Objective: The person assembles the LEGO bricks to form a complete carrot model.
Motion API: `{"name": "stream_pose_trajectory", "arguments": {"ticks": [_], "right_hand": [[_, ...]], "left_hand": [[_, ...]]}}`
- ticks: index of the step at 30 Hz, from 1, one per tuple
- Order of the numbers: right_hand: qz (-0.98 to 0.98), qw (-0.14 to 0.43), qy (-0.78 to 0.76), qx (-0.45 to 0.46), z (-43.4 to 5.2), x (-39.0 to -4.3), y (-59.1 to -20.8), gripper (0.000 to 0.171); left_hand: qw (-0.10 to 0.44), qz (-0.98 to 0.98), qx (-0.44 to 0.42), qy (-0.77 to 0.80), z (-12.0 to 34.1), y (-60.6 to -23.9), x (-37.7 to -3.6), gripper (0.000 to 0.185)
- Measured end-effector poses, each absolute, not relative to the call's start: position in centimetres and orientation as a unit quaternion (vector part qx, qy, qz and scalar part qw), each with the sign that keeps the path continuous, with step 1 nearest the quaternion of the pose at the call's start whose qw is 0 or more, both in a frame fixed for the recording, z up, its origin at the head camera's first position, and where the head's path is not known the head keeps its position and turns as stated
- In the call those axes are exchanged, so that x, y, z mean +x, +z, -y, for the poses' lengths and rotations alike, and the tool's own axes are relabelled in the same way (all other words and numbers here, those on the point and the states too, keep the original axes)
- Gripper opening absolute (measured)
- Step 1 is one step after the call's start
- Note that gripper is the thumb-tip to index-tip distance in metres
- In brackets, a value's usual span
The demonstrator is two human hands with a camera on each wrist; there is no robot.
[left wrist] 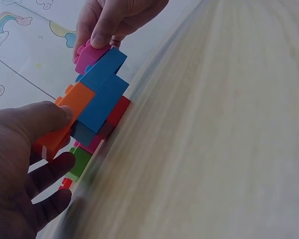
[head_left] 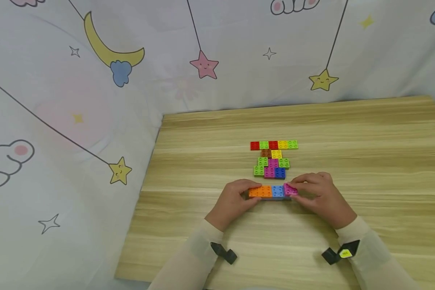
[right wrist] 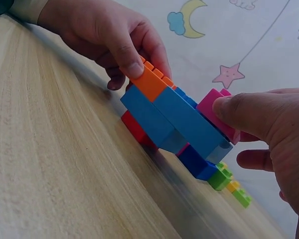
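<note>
1. The left hand [head_left: 235, 201] pinches the orange brick [head_left: 260, 191] at the left end of a short brick row.
2. The right hand [head_left: 320, 195] pinches the pink brick [head_left: 290, 189] at the right end, tilted on the blue brick [head_left: 277, 191].
3. The row sits on the wooden table [head_left: 366, 161], near the person.
4. A bigger pile of bricks [head_left: 273, 159] lies just behind it.

orange brick [head_left: 260, 191], blue brick [head_left: 277, 191], magenta brick [head_left: 290, 189]
</note>
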State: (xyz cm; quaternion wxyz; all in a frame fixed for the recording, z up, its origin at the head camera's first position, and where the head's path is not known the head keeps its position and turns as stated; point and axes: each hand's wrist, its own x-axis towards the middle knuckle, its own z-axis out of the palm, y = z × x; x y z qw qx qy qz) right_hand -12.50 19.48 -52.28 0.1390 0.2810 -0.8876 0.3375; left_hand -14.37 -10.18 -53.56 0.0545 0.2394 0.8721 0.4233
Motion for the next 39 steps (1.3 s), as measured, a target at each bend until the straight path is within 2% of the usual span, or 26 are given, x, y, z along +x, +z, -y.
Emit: {"name": "stream_pose_trajectory", "arguments": {"ticks": [16, 21, 28, 36, 39], "right_hand": [[0.872, 0.16, 0.361, 0.291, -19.6, -12.5, -53.6, 0.048], [0.87, 0.133, 0.4, 0.258, -19.7, -12.3, -53.8, 0.052], [0.851, 0.066, 0.49, 0.179, -20.0, -12.2, -53.8, 0.039], [0.849, 0.068, 0.478, 0.213, -19.8, -12.6, -54.0, 0.042], [0.85, 0.07, 0.477, 0.214, -19.6, -12.6, -54.1, 0.043]], "left_hand": [[0.051, -0.876, 0.235, 0.419, 10.3, -54.3, -14.5, 0.037], [0.047, -0.872, 0.237, 0.425, 10.3, -54.4, -14.4, 0.038], [0.023, -0.858, 0.257, 0.444, 10.6, -54.2, -14.5, 0.038], [0.008, -0.842, 0.19, 0.505, 11.4, -54.3, -17.5, 0.028], [0.027, -0.853, 0.17, 0.493, 11.4, -54.5, -19.3, 0.03]]}}
